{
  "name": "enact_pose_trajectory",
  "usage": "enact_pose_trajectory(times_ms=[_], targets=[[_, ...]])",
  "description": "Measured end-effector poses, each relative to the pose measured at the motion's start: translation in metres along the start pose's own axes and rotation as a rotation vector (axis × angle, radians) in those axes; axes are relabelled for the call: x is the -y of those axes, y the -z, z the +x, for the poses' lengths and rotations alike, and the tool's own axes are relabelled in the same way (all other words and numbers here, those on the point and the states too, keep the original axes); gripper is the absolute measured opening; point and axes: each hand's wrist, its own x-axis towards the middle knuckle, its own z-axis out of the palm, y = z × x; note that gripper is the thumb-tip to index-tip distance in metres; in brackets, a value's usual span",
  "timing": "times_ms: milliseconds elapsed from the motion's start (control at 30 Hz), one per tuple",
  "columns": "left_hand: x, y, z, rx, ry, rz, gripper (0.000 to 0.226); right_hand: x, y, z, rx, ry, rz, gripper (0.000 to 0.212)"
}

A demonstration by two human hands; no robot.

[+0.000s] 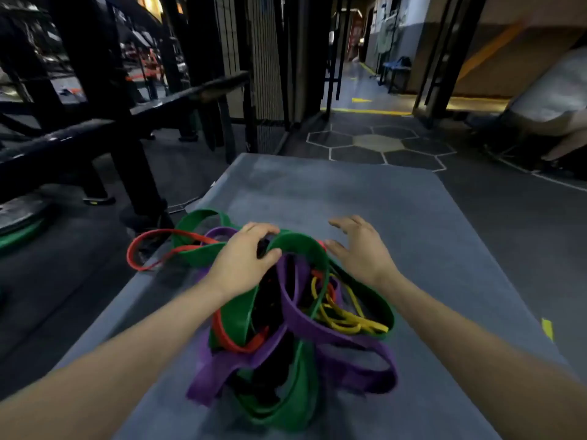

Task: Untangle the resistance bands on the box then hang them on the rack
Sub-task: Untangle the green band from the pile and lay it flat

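A tangled heap of resistance bands (286, 328) lies on the grey box top (333, 198): green, purple, red, black and thin yellow loops wound through each other. A red loop (139, 249) and a green loop (197, 217) hang over the box's left edge. My left hand (244, 258) sits on the far part of the heap, its fingers curled round a dark band beside a green loop (305, 246). Just right of the heap my right hand (355, 249) hovers with fingers spread, holding nothing.
Black gym benches and frame bars (95, 134) stand close on the left. The floor around the box is dark rubber, with hexagon tiles (378, 144) ahead. A corridor opens beyond. A person's legs (552, 100) show at far right. I cannot make out a rack for the bands.
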Motion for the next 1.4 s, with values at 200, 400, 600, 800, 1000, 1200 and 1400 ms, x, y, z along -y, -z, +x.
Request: enact_pose_trajectory(times_ms=[200, 400, 600, 800, 1000, 1200, 1400], targets=[[0.001, 0.001, -0.037, -0.014, 0.037, -0.115, 0.026, 0.010, -0.003, -0.046, 0.002, -0.078, -0.008, 0.040], [-0.013, 0.033, -0.079, -0.038, 0.025, -0.101, 0.027, 0.044, 0.003, -0.080, 0.043, -0.059, 0.077, 0.037], [-0.019, 0.050, -0.100, -0.104, 0.085, -0.202, 0.027, 0.046, 0.013, -0.091, -0.065, -0.026, 0.101, 0.024], [-0.024, 0.040, -0.111, -0.064, 0.108, -0.217, 0.023, 0.030, 0.010, -0.112, 0.211, 0.120, 0.080, 0.039], [-0.046, 0.016, -0.115, -0.001, 0.101, -0.223, 0.030, 0.018, 0.016, -0.136, 0.323, 0.100, 0.178, 0.076], [-0.050, 0.014, -0.121, 0.022, 0.033, 0.024, 0.042, 0.002, 0.004, -0.143, 0.224, 0.061, -0.041, 0.053], [-0.046, 0.021, -0.124, -0.093, 0.009, 0.137, 0.042, 0.000, 0.039, -0.133, -0.218, 0.058, -0.057, 0.009]])
